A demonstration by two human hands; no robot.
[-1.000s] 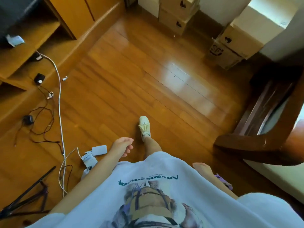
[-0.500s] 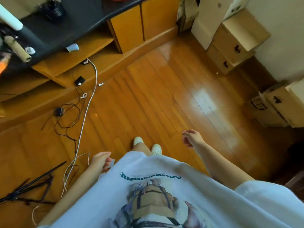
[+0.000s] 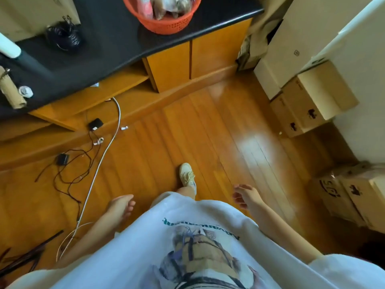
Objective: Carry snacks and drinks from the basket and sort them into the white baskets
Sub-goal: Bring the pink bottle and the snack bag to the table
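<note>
An orange-red plastic basket (image 3: 166, 22) stands on a black countertop (image 3: 108, 42) at the top of the head view, holding several snack packets (image 3: 166, 6). My left hand (image 3: 120, 207) hangs at my side, low and left, fingers loosely curled and empty. My right hand (image 3: 244, 195) hangs low on the right, fingers apart and holding nothing. Both hands are far below and in front of the basket. No white basket is in view.
Black and white cables (image 3: 98, 163) and adapters lie on the wooden floor at the left. Cardboard boxes (image 3: 308, 101) are stacked along the right wall. Orange cabinet doors (image 3: 193, 59) sit under the counter. A dark tripod leg (image 3: 25, 257) lies at the bottom left.
The view has swung left and up, bringing the counter and the orange-red basket into sight. I have stepped toward the cabinet; both hands stay empty at my sides.
</note>
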